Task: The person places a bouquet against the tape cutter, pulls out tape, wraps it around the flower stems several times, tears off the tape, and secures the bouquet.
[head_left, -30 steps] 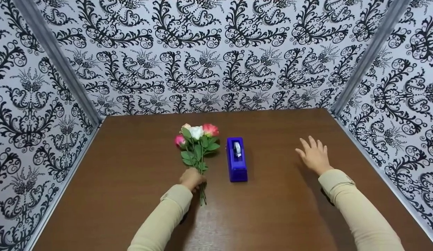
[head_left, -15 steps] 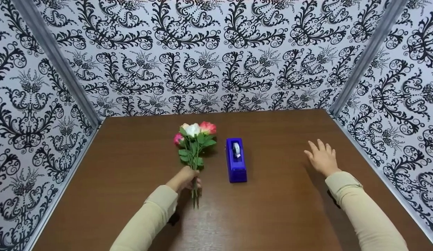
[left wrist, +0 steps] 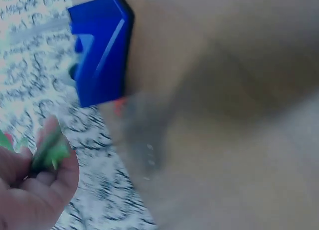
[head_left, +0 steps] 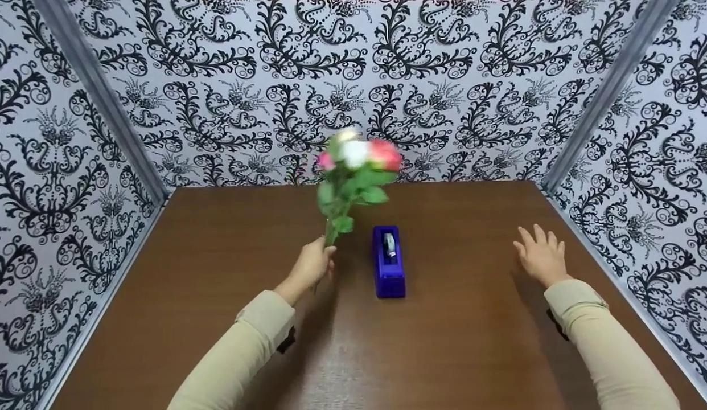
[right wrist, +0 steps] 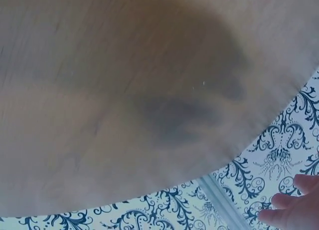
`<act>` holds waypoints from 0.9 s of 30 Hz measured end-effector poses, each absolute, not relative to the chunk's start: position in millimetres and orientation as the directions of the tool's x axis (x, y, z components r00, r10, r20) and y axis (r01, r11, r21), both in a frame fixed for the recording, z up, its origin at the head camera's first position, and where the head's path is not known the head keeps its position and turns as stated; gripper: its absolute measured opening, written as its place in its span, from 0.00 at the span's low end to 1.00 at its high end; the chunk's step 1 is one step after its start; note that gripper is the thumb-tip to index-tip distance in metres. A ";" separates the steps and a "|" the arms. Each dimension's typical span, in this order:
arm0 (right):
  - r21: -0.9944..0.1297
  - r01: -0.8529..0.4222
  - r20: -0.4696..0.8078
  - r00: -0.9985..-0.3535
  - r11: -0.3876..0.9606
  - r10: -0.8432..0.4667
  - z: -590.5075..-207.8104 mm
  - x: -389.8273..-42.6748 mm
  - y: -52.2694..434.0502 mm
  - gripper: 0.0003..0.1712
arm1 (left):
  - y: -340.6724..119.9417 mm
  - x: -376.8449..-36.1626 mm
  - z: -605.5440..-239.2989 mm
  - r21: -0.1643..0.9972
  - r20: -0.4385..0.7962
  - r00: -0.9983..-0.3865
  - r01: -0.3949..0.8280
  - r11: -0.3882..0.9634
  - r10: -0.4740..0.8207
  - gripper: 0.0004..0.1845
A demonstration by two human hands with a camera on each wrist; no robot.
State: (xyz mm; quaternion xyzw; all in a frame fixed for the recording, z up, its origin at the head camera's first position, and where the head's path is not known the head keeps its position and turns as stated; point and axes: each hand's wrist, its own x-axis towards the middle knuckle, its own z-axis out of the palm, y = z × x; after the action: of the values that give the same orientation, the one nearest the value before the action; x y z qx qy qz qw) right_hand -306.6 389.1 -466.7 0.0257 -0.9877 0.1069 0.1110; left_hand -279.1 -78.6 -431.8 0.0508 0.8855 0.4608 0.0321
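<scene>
Gripping a bunch of flowers [head_left: 353, 171] by the stems, left hand [head_left: 312, 265] raised beside blue tape dispenser [head_left: 388, 269], right hand [head_left: 540, 255] relaxed, fingers spread above brown table [head_left: 456, 341].

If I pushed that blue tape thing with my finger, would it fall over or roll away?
Probably neither. The tape dispenser is long and low and sits flat on the table, so it would likely slide, not tip. Its boxy shape gives it nothing to roll on. The blocky body looks heavy for its size, so it may resist a light push.
</scene>
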 end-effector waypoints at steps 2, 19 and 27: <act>-0.194 -0.081 0.234 -0.972 0.978 -0.034 -463.8 -305.0 393.5 0.25 | -69.5 -275.7 -426.8 0.753 0.054 -0.982 0.160 0.639 0.181 0.08; -0.177 -0.038 0.266 -0.964 0.983 0.011 -458.8 -290.6 428.1 0.25 | 10.2 -231.1 -486.8 0.171 0.053 -0.729 0.680 0.713 0.682 0.05; -0.162 -0.070 0.268 -0.963 0.984 -0.025 -458.5 -294.9 415.2 0.26 | 20.3 -230.2 -506.6 0.183 0.025 -0.738 0.666 0.723 0.674 0.05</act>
State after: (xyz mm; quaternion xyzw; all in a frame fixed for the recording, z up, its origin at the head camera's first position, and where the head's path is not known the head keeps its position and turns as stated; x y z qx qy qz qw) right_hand -294.9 415.2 -458.5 0.0241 -0.9871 0.0851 0.1337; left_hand -230.2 20.3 -506.6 0.3610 0.9279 0.0903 0.0217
